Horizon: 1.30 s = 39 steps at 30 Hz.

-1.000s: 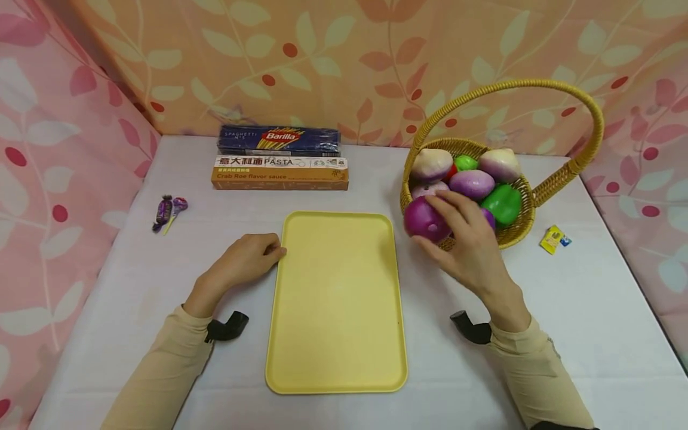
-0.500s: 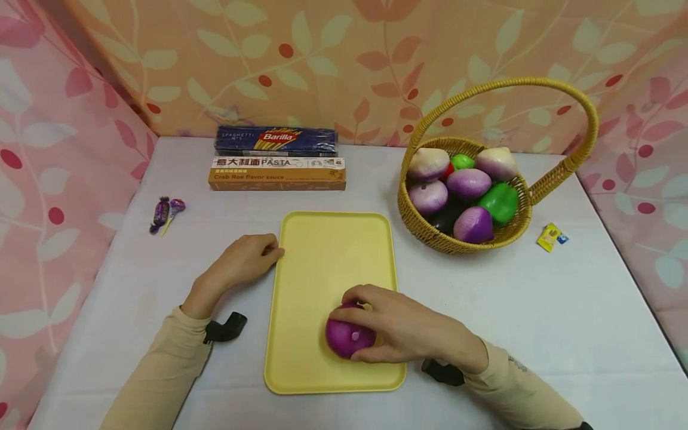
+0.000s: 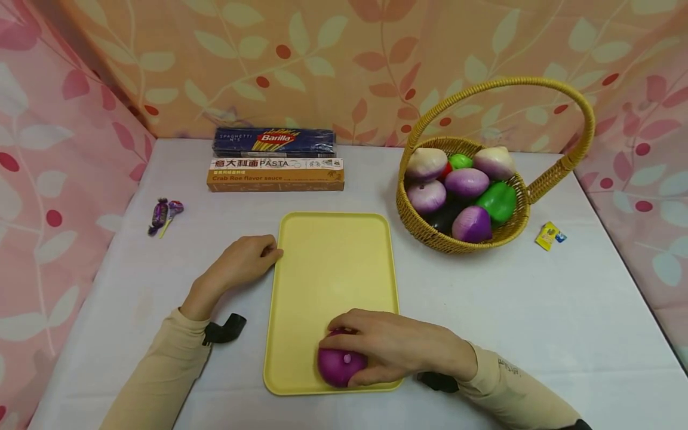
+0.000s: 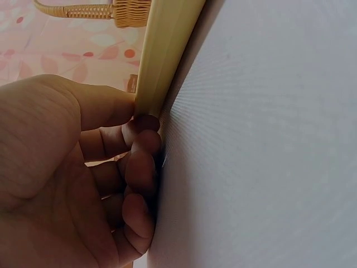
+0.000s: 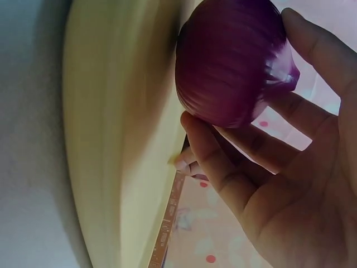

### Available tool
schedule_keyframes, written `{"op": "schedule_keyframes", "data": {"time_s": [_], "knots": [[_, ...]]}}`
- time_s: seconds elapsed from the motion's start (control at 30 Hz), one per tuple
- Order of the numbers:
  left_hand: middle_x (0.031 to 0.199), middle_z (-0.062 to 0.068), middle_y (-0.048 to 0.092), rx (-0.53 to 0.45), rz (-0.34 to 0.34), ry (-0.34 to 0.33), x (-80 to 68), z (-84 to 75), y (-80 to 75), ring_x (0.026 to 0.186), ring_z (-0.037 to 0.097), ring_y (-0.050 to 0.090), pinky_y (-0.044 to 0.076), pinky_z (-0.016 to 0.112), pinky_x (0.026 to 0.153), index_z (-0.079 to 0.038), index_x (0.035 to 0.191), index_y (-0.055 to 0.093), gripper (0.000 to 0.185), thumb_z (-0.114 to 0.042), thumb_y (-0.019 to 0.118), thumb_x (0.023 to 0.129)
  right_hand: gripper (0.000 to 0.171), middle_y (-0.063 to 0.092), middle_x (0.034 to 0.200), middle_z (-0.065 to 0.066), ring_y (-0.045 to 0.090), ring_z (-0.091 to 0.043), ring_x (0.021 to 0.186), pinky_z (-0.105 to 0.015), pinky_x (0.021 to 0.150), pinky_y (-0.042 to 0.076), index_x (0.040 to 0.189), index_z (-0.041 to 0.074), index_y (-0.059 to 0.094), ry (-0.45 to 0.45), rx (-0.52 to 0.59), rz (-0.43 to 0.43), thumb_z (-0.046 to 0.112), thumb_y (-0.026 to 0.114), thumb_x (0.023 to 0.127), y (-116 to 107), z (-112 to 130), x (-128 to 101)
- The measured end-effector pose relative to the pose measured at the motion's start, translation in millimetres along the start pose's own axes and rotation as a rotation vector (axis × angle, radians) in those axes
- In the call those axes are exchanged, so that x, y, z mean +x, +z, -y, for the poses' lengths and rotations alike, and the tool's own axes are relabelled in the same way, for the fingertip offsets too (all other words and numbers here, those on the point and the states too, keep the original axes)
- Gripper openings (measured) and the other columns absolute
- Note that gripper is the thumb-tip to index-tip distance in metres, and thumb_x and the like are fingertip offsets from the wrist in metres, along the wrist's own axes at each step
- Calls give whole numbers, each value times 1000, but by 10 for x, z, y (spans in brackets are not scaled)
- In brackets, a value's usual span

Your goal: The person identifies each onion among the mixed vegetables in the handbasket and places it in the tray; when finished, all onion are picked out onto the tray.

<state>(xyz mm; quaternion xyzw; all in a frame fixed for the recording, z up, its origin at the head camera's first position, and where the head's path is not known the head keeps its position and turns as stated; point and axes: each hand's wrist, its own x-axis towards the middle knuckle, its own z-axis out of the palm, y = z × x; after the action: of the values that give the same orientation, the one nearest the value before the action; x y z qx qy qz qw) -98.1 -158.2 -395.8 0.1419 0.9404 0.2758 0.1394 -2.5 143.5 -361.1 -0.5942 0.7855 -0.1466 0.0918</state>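
Clearly the round, glossy purple onion (image 3: 340, 365) could roll off the flat yellow plastic tray (image 3: 333, 263), since it sits at the near edge (the rim is shallow). The right hand (image 3: 392, 346) curls round it, gripping; the left hand (image 3: 242, 263) rests loosely curled, fingertips touching the tray's left rim

Head view from above, facing forward and down over the whole table (image 3: 537, 310). Left wrist view pressed close against the yellow tray (image 4: 164, 50) edge at tabletop height. Right wrist view equally close, sharing that tray (image 5: 111, 139) and the purple onion (image 5: 228, 61).
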Motion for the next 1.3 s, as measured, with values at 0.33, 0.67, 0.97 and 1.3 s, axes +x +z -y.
{"op": "schedule_keyframes", "data": {"time_s": [0.33, 0.67, 0.97, 1.3], "knots": [[66, 0, 43, 7, -4, 0, -1, -3, -1, 67, 16, 45, 33, 30, 62, -12, 75, 51, 25, -22, 57, 96, 59, 55, 135, -6, 55, -16, 123, -28, 102, 47, 138, 20, 51, -4, 1, 16, 51, 64, 89, -54, -17, -24], [66, 0, 43, -2, 3, -2, 1, -12, -1, 66, 16, 44, 33, 30, 62, -11, 75, 51, 24, -22, 57, 97, 57, 56, 138, -5, 54, -17, 126, -36, 102, 48, 138, 19, 53, 123, 2, -145, 51, 61, 92, -297, -160, -158], [65, 0, 42, 0, 6, -4, 20, -54, 6, 65, 16, 44, 32, 29, 61, -12, 74, 50, 26, -23, 56, 97, 48, 59, 128, -14, 56, -31, 118, -49, 98, 44, 126, 6, 61, 581, -207, -552, 17, 76, 82, -721, -683, -691], [65, 0, 42, -3, 1, -22, -4, -15, 15, 65, 16, 44, 32, 29, 61, -12, 73, 50, 26, -23, 55, 97, 55, 51, 118, -34, 53, -51, 100, -62, 78, 43, 135, 1, 51, 1111, -296, -481, 37, 58, 94, -746, -1032, -1101]]}}
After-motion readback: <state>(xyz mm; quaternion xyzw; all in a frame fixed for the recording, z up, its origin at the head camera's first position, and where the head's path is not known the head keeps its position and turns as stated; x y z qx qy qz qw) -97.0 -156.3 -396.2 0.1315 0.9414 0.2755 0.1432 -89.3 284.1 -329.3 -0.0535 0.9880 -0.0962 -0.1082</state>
